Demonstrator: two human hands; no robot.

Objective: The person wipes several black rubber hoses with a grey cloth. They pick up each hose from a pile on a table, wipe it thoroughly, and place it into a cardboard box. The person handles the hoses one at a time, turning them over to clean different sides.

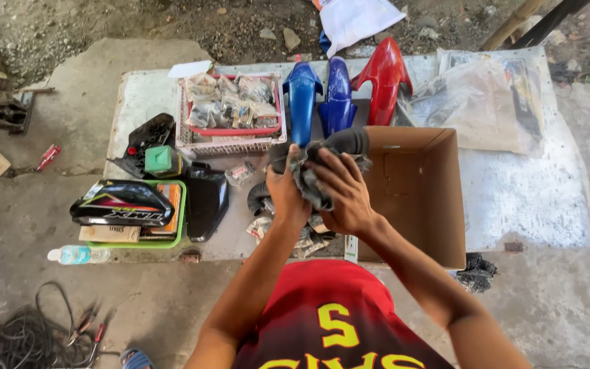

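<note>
head view: left hand (pixel 287 193) and right hand (pixel 345 195) both clench grey rag (pixel 308 179) around black part (pixel 347 141); cardboard box (pixel 418 198) beside right hand.

Red-and-black sleeveless jersey (pixel 339 321) (yellow print), bare arms.

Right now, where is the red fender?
In the head view, the red fender lies at the table's far edge, right of two blue fenders, beyond the cardboard box.
</note>
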